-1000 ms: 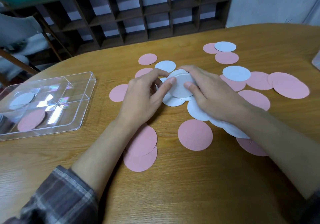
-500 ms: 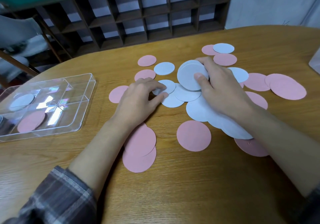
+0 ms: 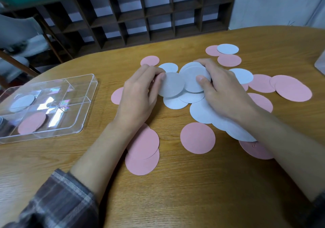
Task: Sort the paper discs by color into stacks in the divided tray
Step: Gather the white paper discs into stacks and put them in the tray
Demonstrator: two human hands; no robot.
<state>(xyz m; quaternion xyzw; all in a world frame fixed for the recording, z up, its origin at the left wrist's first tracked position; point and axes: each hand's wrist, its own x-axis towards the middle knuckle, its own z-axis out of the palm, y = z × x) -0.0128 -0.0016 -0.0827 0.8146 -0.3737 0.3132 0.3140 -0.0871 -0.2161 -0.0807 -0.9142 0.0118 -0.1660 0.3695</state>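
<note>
Nearest us is a plaid sleeve (image 3: pixel 52 201) on the left arm, above the wooden table (image 3: pixel 184 192). The left forearm lies over two overlapping pink discs (image 3: pixel 143 152). A lone pink disc (image 3: pixel 197 138) sits just right of them, and a half-hidden pink disc (image 3: pixel 255 151) sits under the right forearm.

Mid table we get a loose pile of white discs (image 3: pixel 175 102), partly under the right wrist. The left hand (image 3: pixel 139 94) pinches a single white disc (image 3: pixel 173 85) by its left edge, thumb on top. The right hand (image 3: pixel 226 94) grips a small white stack (image 3: pixel 192 79), with the thumb on its face and the fingers curled round the far edge. The single disc and the stack overlap.

To the left, well apart from the pile, is the clear divided tray (image 3: pixel 91 101). It holds a tray white disc (image 3: pixel 22 102) in a far compartment and a tray pink disc (image 3: pixel 32 123) in a nearer one.

To the right lie big pink discs (image 3: pixel 292 90). Farther off are a far pink disc (image 3: pixel 149 60), a far white disc (image 3: pixel 227 49) overlapping a pink one, then a dark cubby shelf (image 3: pixel 158 16).
</note>
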